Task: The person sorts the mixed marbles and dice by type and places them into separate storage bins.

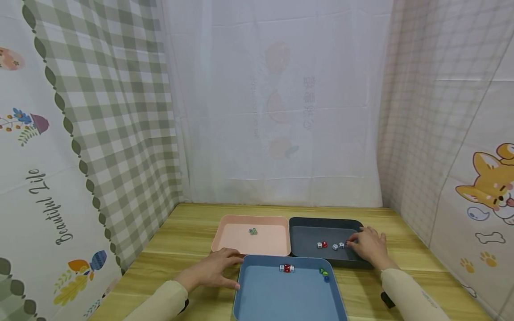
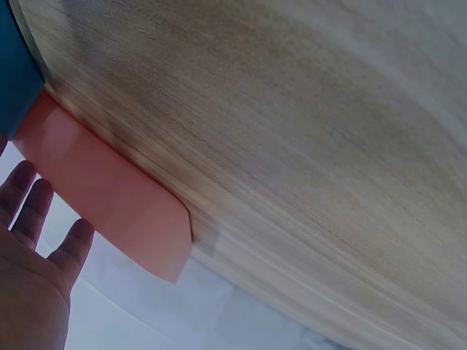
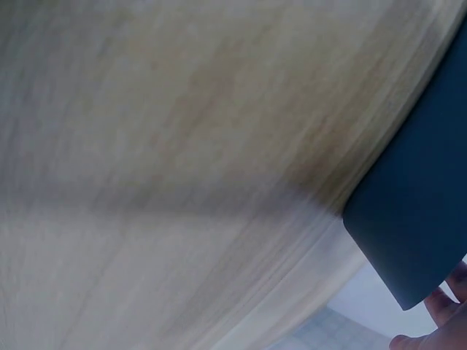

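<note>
My right hand point(image 1: 369, 246) reaches over the right rim of the dark tray point(image 1: 305, 227), thumb and fingertips pinching a red die point(image 1: 347, 243). Beside it are two white dice point(image 1: 341, 245); farther left, another white die point(image 1: 319, 245) touches a red die point(image 1: 324, 244). My left hand point(image 1: 214, 269), fingers spread and relaxed, is at the blue tray's point(image 1: 281, 298) upper left edge and holds nothing. In the left wrist view that hand point(image 2: 33, 270) is beside the pink tray point(image 2: 117, 197). The right wrist view shows fingers point(image 3: 441, 306) at the dark tray's edge point(image 3: 416, 211); the die is hidden there.
Near the blue tray's far side is a row of red and white dice point(image 1: 287, 268), with green and blue pieces point(image 1: 325, 274) at its right. Small greenish pieces point(image 1: 253, 231) lie in the pink tray point(image 1: 233, 238). Cloth curtains point(image 1: 281, 191) border the wooden table point(image 1: 180, 236).
</note>
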`<state>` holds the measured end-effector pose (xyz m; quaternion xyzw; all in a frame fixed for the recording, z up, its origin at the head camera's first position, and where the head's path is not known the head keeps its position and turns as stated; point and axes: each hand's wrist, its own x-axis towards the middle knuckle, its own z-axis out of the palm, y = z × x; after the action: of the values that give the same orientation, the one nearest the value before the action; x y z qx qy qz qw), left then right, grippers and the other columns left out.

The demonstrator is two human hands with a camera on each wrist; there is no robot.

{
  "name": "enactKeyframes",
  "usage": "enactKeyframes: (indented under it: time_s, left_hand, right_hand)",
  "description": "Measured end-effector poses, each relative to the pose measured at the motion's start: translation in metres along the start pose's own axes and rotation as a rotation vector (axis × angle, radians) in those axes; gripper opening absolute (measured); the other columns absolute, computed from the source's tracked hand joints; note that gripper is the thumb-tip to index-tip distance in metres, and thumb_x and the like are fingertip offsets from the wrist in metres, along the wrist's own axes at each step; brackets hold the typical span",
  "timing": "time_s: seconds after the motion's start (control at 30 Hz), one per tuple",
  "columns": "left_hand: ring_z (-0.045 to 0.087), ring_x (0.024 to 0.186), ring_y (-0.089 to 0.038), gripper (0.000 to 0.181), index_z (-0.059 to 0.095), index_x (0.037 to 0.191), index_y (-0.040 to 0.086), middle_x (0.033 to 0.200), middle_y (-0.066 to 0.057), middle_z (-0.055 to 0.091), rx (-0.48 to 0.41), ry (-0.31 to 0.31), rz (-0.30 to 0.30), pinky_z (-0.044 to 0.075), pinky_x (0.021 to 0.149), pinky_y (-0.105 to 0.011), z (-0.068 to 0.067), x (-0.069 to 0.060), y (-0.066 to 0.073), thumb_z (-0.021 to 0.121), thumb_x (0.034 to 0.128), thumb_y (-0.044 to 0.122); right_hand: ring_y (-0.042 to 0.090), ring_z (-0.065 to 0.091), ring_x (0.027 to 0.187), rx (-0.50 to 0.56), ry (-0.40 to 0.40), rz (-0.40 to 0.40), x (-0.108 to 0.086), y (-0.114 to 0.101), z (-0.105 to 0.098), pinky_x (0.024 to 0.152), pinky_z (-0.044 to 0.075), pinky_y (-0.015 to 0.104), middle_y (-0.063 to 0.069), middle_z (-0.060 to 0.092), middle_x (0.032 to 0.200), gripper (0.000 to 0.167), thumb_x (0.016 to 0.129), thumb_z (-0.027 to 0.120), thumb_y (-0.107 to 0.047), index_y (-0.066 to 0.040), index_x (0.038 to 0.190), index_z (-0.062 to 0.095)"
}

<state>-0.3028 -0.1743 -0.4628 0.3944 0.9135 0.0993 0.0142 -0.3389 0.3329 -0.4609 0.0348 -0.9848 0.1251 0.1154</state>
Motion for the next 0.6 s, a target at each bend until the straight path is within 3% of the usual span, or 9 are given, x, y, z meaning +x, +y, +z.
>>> enactKeyframes:
  time_s: [0.6]
  left_hand:
    - [0.041,0.135,-0.027,0.076,0.056,0.141,0.014,0.146,-0.009,0.046,-0.001,0.004,0.005,0.037,0.106,-0.051,-0.0009,0.0002,0.0025,0.066,0.0854,0.064]
  right_hand:
    - [0.058,0.031,0.129,0.012,0.005,-0.015,0.0019,-0.0047,-0.0023,0.100,0.014,0.079,0.039,0.047,0.134,0.026,0.087,0.073,-0.026,-0.005,0.103,0.076]
